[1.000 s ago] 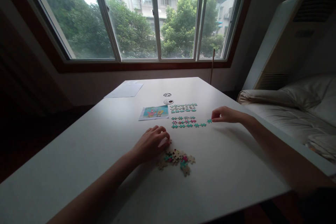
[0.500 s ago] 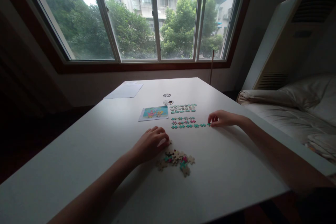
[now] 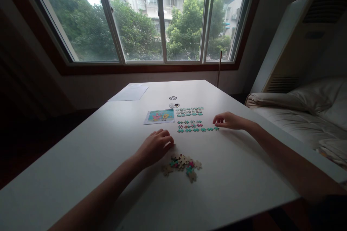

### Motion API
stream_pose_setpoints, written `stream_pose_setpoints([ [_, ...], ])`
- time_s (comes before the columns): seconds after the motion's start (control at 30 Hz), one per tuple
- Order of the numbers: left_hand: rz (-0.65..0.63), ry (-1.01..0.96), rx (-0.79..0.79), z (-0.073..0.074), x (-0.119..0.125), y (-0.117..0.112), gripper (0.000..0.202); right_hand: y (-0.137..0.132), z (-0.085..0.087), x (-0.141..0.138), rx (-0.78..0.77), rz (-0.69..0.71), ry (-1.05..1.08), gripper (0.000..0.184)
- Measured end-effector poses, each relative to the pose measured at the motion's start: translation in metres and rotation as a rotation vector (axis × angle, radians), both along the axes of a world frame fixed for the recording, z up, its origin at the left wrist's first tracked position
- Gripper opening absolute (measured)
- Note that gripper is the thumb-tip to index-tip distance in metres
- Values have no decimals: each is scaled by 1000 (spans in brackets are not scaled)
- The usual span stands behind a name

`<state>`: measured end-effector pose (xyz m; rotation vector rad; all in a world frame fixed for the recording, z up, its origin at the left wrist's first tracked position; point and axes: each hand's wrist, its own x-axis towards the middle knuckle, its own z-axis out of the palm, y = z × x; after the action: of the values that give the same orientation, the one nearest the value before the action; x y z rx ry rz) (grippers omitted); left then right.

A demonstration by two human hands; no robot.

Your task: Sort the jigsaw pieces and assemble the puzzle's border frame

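Observation:
My left hand (image 3: 155,146) is closed, thumb and fingertips pinched on a small puzzle piece (image 3: 174,144) that mostly hides behind them. Just below it lies a loose pile of puzzle pieces (image 3: 183,162), many plain tan side up, some green or pink. My right hand (image 3: 227,120) hovers with loosely bent fingers apart and nothing between them. Under its fingertips, a green puzzle piece (image 3: 216,129) ends the nearest row of laid-out pieces (image 3: 195,130). More rows of puzzle pieces (image 3: 189,112) stand farther back.
A colourful cartoon picture sheet (image 3: 160,116) lies left of the rows. Behind it are two small round items (image 3: 174,105) and a white paper (image 3: 128,93) at the far left of the white table (image 3: 89,140). A pale sofa (image 3: 292,112) stands to the right.
My right hand has let go of the green piece at the row's end and lifted slightly off it. My left hand has risen slightly, drawing its piece upward.

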<state>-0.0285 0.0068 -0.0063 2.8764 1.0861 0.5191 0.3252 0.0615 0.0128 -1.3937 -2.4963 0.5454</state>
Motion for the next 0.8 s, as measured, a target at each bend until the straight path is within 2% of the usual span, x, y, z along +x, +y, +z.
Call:
stream_pose_setpoints([
  [0.1,68,-98,12,1,3,0,18,-8,0,-14,92,25,24,25],
  [0.17,119,-226,-47,2,7,0,19,-17,0,-30,146,39,61,22],
  [0.37,201,-589,-457,6,27,-1,29,-55,-2,-84,323,101,171,13],
  [0.53,126,-633,-597,8,38,-7,31,-73,-8,-104,409,80,275,13],
  [0.8,114,-569,-621,6,42,-9,31,-78,-11,-108,466,164,329,11],
])
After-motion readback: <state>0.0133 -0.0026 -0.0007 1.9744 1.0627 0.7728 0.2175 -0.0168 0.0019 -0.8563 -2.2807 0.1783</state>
